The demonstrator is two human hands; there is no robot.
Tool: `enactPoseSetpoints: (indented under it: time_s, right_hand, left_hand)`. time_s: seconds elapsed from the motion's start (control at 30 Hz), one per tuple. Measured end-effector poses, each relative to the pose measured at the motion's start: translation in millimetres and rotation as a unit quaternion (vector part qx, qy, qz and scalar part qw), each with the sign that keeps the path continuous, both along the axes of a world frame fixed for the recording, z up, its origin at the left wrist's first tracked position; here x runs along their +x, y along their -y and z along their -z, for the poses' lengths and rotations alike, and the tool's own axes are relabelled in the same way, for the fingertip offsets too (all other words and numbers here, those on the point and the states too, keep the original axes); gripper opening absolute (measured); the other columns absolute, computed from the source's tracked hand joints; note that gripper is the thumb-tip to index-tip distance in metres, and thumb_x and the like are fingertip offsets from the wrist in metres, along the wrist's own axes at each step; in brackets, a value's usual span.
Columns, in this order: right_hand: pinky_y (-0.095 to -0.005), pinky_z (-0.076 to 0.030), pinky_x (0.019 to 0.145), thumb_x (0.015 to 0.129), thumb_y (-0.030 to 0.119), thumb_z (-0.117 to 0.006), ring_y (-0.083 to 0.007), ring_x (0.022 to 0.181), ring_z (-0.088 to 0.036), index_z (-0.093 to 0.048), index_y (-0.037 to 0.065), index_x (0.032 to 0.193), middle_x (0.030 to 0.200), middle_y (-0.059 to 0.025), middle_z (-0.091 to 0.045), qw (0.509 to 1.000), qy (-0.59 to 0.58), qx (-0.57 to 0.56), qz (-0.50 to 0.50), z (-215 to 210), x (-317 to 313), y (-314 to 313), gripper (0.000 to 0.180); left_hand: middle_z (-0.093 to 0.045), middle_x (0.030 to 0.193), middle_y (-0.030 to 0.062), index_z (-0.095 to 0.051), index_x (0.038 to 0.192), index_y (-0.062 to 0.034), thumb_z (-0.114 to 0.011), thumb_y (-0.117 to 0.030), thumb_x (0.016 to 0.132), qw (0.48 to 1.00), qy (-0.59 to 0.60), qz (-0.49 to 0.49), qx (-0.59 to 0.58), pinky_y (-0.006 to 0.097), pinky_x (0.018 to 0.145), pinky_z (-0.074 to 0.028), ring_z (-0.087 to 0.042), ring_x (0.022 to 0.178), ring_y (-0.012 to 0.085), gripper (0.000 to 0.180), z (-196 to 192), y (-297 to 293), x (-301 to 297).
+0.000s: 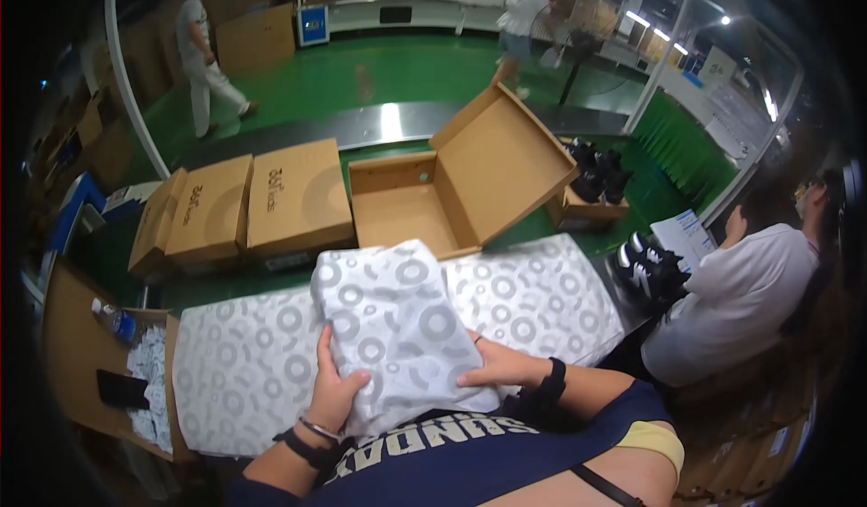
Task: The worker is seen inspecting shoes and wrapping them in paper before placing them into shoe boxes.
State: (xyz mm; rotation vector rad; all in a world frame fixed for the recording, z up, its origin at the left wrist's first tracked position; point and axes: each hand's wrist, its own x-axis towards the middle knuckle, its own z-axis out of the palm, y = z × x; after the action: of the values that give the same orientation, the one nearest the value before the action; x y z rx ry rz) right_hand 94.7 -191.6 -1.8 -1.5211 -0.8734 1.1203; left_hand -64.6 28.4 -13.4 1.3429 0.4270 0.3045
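Observation:
A bundle wrapped in white paper with grey rings (388, 322) is held up close to my body; what lies inside it is hidden. My left hand (336, 388) grips its lower left side, thumb on the front. On the lower right edge, my right hand (498, 362) is closed with its thumb over the paper. Beneath and behind the bundle, sheets of the same patterned paper (237, 362) spread across the table. Just beyond stands a brown cardboard shoe box (402, 218), its lid raised toward the right and nothing visible in it.
Several closed shoe boxes (296, 195) stand left of the raised-lid box. At left, a carton (77, 335) holds small white packets, a bottle (116, 320) and a dark phone-like slab (123, 388). Black shoes (648, 270) sit at right beside a co-worker (750, 290). Two people walk beyond.

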Motion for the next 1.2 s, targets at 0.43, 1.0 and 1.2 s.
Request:
enactPoseSetpoints:
  time_s: [0.43,1.0,1.2]
  right_hand:
    - [-0.0250,-0.049,0.072,0.073,0.003,-0.056,-0.0152,0.079,-0.060,-0.049,-0.002,0.110,0.097,-0.0095,-0.060,0.965,-0.111,0.042,0.232,-27,191,-97,0.037]
    - [-0.0343,-0.041,0.087,0.070,0.028,-0.062,-0.0336,0.100,-0.053,-0.049,0.002,0.117,0.107,-0.0212,-0.056,0.904,0.411,-0.117,-0.023,30,155,-131,0.055]
    - [-0.0330,-0.042,0.086,0.072,0.027,-0.061,-0.0318,0.098,-0.055,-0.049,0.001,0.117,0.104,-0.0208,-0.057,0.901,0.406,-0.147,-0.036,40,158,-126,0.053]
  left_hand:
    - [-0.042,0.122,0.0172,-0.020,0.133,-0.0021,-0.050,-0.011,0.076,0.989,0.066,0.067,-0.113,0.034,0.083,-0.045,-0.051,0.101,0.0243,0.065,-15,-100,243]
    - [-0.056,0.065,0.0090,-0.058,0.079,0.0002,-0.052,-0.009,0.075,0.818,-0.213,-0.288,0.450,0.032,0.055,-0.046,-0.057,0.061,0.0181,0.011,43,-364,-53]
    - [-0.060,0.090,0.0226,-0.059,0.090,0.0003,-0.046,-0.010,0.080,0.560,-0.601,-0.201,0.534,0.043,0.071,-0.046,-0.057,0.087,0.0380,0.019,88,-391,-248]
